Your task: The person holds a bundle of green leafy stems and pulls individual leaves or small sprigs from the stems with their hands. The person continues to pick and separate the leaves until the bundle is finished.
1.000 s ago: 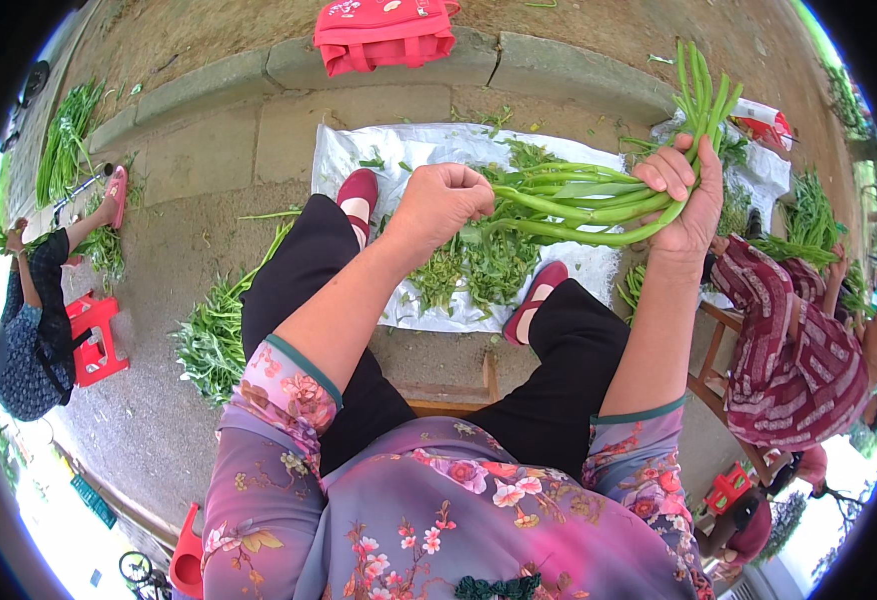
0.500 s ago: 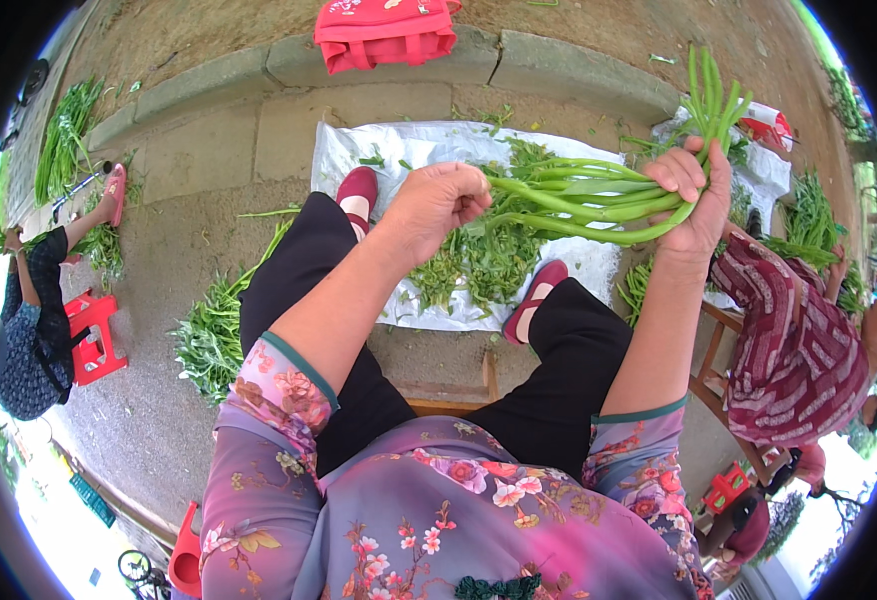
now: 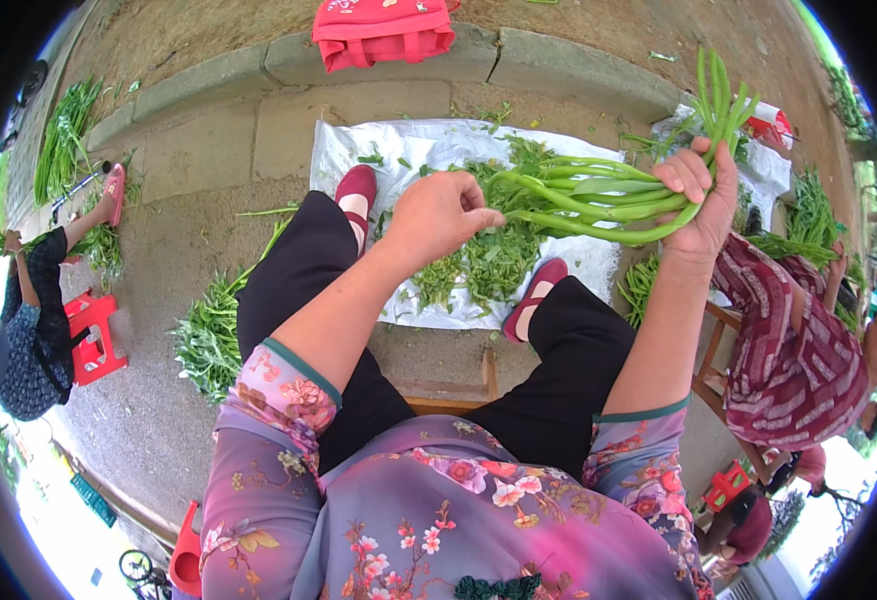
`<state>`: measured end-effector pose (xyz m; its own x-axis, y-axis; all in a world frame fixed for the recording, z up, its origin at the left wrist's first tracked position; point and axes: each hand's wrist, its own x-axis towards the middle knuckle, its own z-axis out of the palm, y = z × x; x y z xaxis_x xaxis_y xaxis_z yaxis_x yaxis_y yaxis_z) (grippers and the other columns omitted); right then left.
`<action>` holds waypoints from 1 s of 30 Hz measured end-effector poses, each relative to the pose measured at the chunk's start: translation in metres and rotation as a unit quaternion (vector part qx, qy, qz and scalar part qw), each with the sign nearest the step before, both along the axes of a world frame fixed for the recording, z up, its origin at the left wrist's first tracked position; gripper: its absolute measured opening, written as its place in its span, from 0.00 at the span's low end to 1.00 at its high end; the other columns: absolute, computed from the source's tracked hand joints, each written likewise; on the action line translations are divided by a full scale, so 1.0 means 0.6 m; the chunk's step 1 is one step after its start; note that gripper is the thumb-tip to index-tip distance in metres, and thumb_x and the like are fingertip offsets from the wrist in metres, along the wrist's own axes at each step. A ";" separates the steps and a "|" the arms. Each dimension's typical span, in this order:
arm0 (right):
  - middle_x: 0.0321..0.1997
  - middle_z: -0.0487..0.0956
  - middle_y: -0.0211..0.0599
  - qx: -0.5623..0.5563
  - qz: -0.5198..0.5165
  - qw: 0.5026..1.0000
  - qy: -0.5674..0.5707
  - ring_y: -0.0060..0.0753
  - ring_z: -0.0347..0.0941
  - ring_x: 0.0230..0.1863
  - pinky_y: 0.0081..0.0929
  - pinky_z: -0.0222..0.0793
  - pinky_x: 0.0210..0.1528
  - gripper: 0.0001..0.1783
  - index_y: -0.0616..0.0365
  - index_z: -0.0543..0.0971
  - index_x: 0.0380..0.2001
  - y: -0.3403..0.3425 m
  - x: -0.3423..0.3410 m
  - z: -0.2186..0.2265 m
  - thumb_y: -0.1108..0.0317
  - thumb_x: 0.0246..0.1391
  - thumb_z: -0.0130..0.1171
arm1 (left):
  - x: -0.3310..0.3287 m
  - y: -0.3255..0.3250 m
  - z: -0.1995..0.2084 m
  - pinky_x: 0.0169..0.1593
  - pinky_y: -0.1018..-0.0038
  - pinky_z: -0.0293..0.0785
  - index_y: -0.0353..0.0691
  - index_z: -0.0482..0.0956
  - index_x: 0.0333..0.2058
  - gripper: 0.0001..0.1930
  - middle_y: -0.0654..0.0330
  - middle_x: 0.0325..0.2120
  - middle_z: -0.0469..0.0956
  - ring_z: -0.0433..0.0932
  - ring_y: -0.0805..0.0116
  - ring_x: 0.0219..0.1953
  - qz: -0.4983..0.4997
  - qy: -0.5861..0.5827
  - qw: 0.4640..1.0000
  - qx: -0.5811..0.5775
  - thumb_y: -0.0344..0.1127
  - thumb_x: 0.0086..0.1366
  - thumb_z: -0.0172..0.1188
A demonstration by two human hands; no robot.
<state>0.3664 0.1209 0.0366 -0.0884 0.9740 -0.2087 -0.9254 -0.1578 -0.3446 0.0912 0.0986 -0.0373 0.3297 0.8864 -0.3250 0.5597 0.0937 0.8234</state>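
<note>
My right hand is closed around a bundle of long green leafy-vegetable stems, held above the white sheet. The stems bend at the grip: one end points left toward my other hand, while the other sticks up past my fingers. Close to the left-hand ends is my left hand, its fingers bent and its thumb stretched apart from them. I see nothing held in it. Below the bundle, a heap of plucked green leaves covers part of the white sheet between my feet.
Uncut greens lie on the ground left of my leg. A red bag rests on the stone curb ahead. At the right sits a person in patterned dark-red clothes; at the far left, another sits by a red stool.
My left hand has moved slightly left, and its thumb has come away from the fingers after a pinch. The right hand keeps its hold on the stems, shifted slightly right.
</note>
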 end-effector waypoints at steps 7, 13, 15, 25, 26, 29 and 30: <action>0.12 0.61 0.24 0.000 0.051 0.999 -0.003 0.21 0.56 0.13 0.25 0.57 0.25 0.14 0.59 0.75 0.29 0.006 -0.029 -0.010 0.59 0.58 0.48 | 0.013 0.003 0.000 0.38 0.74 0.70 0.36 0.78 0.35 0.08 0.58 0.27 0.76 0.74 0.70 0.30 0.018 -0.082 0.985 0.153 0.29 0.55 0.61; 0.12 0.61 0.24 -0.016 0.060 0.998 -0.018 0.21 0.56 0.12 0.25 0.57 0.24 0.14 0.59 0.75 0.29 0.008 -0.043 -0.010 0.60 0.58 0.49 | 0.010 0.004 -0.006 0.39 0.74 0.70 0.36 0.79 0.32 0.06 0.58 0.26 0.76 0.74 0.66 0.32 -0.031 -0.099 0.988 0.114 0.28 0.54 0.60; 0.12 0.61 0.24 -0.021 0.062 0.998 -0.021 0.21 0.56 0.12 0.25 0.57 0.24 0.13 0.58 0.75 0.29 0.008 -0.043 -0.011 0.60 0.58 0.49 | 0.009 0.002 -0.004 0.38 0.74 0.70 0.36 0.79 0.30 0.04 0.58 0.26 0.76 0.75 0.67 0.31 -0.046 -0.100 0.987 0.120 0.28 0.54 0.60; 0.12 0.60 0.23 -0.033 0.066 0.996 -0.041 0.20 0.55 0.12 0.25 0.57 0.23 0.12 0.58 0.74 0.28 0.010 -0.053 -0.012 0.61 0.57 0.50 | 0.012 -0.004 0.010 0.31 0.73 0.72 0.37 0.78 0.26 0.04 0.59 0.21 0.77 0.77 0.66 0.25 -0.088 -0.040 0.988 0.122 0.29 0.51 0.59; 0.12 0.60 0.23 -0.035 0.065 0.996 -0.041 0.20 0.55 0.12 0.25 0.57 0.23 0.12 0.58 0.74 0.28 0.011 -0.053 -0.012 0.61 0.57 0.50 | 0.012 -0.005 0.010 0.31 0.73 0.72 0.37 0.78 0.26 0.04 0.59 0.21 0.77 0.77 0.66 0.25 -0.089 -0.037 0.987 0.131 0.30 0.51 0.59; 0.12 0.61 0.23 -0.035 0.058 0.997 -0.041 0.20 0.55 0.12 0.25 0.57 0.23 0.12 0.58 0.75 0.28 0.012 -0.047 -0.013 0.61 0.58 0.50 | 0.013 -0.006 0.012 0.30 0.73 0.72 0.37 0.77 0.24 0.04 0.59 0.20 0.76 0.77 0.66 0.24 -0.089 -0.031 0.984 0.149 0.30 0.50 0.58; 0.12 0.61 0.23 -0.032 0.056 0.997 -0.039 0.20 0.55 0.12 0.25 0.57 0.23 0.13 0.58 0.75 0.28 0.012 -0.045 -0.013 0.60 0.58 0.49 | 0.013 -0.006 0.014 0.30 0.73 0.72 0.37 0.77 0.24 0.03 0.59 0.20 0.76 0.77 0.66 0.24 -0.086 -0.030 0.985 0.149 0.30 0.50 0.58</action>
<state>0.3396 0.1281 0.0288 -0.1764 0.9432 -0.2814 -0.8718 -0.2825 -0.4003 0.0991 0.0949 -0.0290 0.4933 0.8692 -0.0332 0.4954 -0.2494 0.8321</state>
